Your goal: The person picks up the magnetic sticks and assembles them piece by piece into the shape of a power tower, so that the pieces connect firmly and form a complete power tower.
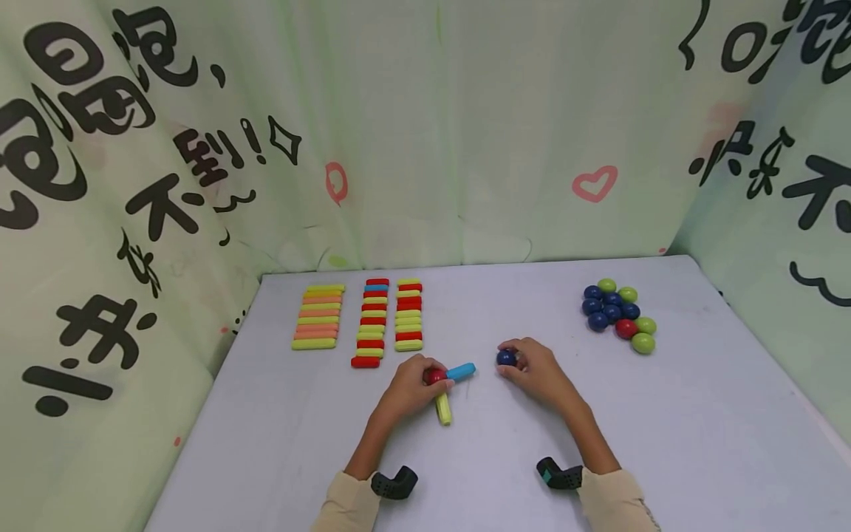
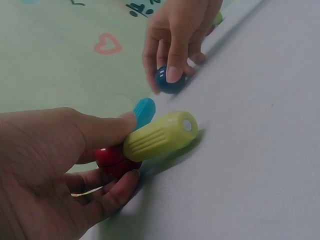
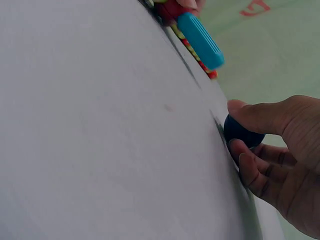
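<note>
My left hand [image 1: 414,386] pinches a red ball [image 2: 117,161] between thumb and fingers. Joined to that ball are a blue stick [image 1: 461,372], which points right, and a yellow-green stick [image 1: 443,409], which points toward me. In the left wrist view the yellow-green stick shows a round silvery disc at its free end. To the right, across a small gap, my right hand [image 1: 540,373] grips a dark blue ball [image 1: 506,357] by thumb and fingertips. The blue stick's free end and the dark blue ball are apart.
Three columns of sticks lie at the back left: yellow and orange sticks [image 1: 318,320], then two columns of mostly red and yellow-green sticks [image 1: 373,321] [image 1: 408,319]. A cluster of blue, green and red balls [image 1: 612,313] sits at the back right. A curtain [image 1: 505,148] hangs behind the white table [image 1: 505,458].
</note>
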A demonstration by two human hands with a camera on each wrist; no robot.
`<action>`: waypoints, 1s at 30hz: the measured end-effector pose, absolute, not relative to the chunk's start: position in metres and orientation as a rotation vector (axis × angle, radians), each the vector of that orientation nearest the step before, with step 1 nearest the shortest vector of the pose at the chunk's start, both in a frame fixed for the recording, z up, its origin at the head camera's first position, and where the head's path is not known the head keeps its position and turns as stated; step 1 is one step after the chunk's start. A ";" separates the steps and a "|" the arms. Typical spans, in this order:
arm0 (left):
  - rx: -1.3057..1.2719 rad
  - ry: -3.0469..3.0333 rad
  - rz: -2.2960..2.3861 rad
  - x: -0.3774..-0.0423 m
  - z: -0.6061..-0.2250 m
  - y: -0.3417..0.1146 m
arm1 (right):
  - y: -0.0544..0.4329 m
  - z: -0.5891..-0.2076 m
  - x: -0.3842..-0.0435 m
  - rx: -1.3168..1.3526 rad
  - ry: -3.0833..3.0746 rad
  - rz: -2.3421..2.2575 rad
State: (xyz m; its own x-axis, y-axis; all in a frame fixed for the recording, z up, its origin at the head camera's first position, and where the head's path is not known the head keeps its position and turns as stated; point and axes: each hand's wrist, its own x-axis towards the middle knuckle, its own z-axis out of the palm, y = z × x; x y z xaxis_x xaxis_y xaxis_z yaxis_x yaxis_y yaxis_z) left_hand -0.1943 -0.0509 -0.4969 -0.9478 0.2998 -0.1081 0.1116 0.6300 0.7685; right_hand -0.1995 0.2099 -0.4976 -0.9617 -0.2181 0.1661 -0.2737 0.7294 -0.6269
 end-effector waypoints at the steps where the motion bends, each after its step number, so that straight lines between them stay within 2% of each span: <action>1: 0.341 2.628 1.213 -0.194 -0.497 -0.051 | 0.204 -0.498 -0.199 0.447 -2.843 1.069; 7: 0.369 2.635 1.208 -0.194 -0.496 -0.052 | 0.181 -0.498 -0.194 0.630 -2.802 1.166; 16: 0.426 2.651 1.191 -0.196 -0.496 -0.052 | 0.181 -0.500 -0.193 0.641 -2.800 1.164; 26: 0.893 2.428 1.118 -0.201 -0.499 -0.073 | 0.181 -0.507 -0.191 0.625 -2.796 1.123; 30: 0.973 2.368 1.066 -0.204 -0.494 -0.077 | 0.180 -0.506 -0.192 0.614 -2.800 1.101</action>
State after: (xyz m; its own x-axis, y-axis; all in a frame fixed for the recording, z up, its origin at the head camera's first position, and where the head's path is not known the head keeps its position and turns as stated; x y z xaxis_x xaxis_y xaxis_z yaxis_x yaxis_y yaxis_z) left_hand -0.2038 -0.0766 -0.4941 -0.6951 0.7174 -0.0470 0.4403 0.4764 0.7610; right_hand -0.1924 0.1805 -0.5061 -0.9176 -0.3386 0.2081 -0.3896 0.6632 -0.6390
